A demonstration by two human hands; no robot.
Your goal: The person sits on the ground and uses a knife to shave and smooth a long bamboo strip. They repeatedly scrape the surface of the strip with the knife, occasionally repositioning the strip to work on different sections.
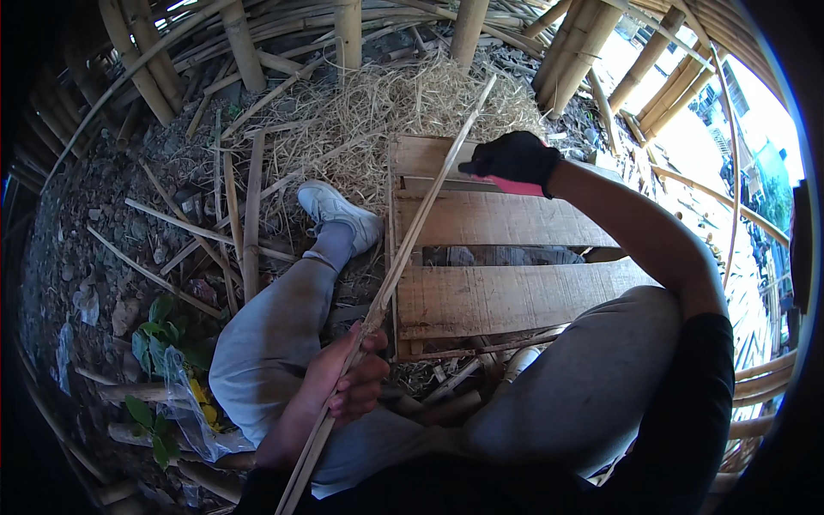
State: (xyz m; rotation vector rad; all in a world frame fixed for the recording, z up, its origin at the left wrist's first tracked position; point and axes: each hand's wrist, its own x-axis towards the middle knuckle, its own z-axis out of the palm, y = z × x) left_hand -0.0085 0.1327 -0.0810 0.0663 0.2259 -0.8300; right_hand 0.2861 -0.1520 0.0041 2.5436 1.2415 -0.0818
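Observation:
My bare left hand (350, 382) is wrapped round a bamboo strip (412, 236). The long pale strip runs slantwise from the bottom edge, up past the left side of a low slatted wooden platform (506, 219), to the straw beyond. Near my left fist it looks split into several thin lengths. My right hand (511, 163), in a black and pink glove, is closed above the platform's far slat. Its fingertips point left, close beside the strip; whether they touch it I cannot tell. What the right fingers hold, if anything, is hidden.
Fine shavings (421, 99) are heaped beyond the platform. Loose bamboo pieces (251, 206) litter the dirt at left, near my white shoe (339, 213). A clear plastic bag (193, 408) and green leaves (157, 335) lie lower left. Upright bamboo poles (348, 34) stand behind.

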